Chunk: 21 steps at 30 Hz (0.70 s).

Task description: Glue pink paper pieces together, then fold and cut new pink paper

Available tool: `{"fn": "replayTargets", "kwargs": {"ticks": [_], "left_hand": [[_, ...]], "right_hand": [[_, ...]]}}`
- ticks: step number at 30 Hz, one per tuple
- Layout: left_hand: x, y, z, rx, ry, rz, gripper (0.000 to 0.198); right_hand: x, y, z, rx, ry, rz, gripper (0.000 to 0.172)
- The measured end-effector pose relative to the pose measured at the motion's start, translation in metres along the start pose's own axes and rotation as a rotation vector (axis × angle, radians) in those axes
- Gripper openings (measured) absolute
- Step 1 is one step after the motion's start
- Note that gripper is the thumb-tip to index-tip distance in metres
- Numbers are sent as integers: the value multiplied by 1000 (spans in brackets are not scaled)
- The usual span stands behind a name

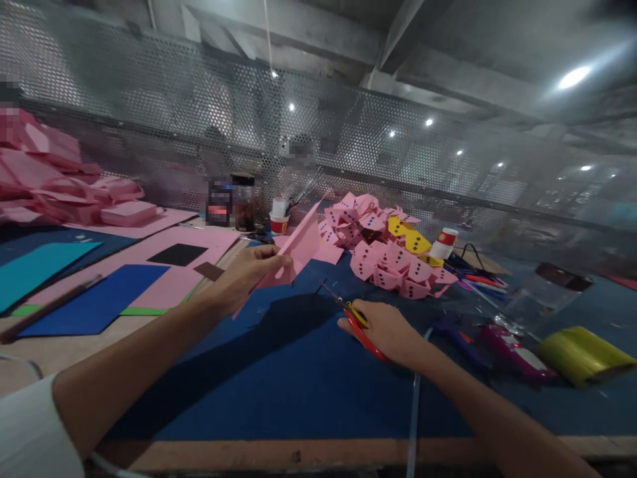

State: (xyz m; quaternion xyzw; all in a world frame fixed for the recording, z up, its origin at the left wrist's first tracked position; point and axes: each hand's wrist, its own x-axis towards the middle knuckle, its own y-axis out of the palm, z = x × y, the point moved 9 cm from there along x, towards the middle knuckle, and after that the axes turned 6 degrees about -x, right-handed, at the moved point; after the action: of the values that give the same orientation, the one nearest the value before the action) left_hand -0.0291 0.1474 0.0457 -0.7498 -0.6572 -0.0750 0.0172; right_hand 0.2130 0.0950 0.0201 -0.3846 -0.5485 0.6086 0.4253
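My left hand [259, 269] pinches a folded pink sheet [301, 249], holding it up above the dark blue table mat [308, 385]. To its right, my right hand [385, 328] is wrapped round a pair of scissors [361, 326] with red and yellow handles. The scissor blades point up and left toward the sheet, apart from it. Just beyond both hands lies a heap of cut pink pieces [393, 269] with rows of dark dots. A yellow dotted piece [409, 234] rests among them.
Blue sheet [99, 299], teal sheet [40, 265] and black rectangle [178, 255] lie at left, below a large pink pile [54, 179]. At right are a purple-and-white tool [517, 353], yellow roll [584, 355] and clear jar [550, 295]. A perforated metal screen [199, 99] stands behind.
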Motion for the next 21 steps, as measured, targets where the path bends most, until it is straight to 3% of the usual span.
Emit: {"fn": "replayTargets", "kwargs": {"ticks": [9,14,21], "left_hand": [[-2,6,3,-7,-55,51,34],[-2,9,10,-15,-103,82,31],[-7,18,20,-34,-223,125,33]], "right_hand": [[12,-14,-35,-91,178,-69,39],[18,-10,-46,-128,177,-82,48],[23,-4,-54,-154,153,-72,36]]}}
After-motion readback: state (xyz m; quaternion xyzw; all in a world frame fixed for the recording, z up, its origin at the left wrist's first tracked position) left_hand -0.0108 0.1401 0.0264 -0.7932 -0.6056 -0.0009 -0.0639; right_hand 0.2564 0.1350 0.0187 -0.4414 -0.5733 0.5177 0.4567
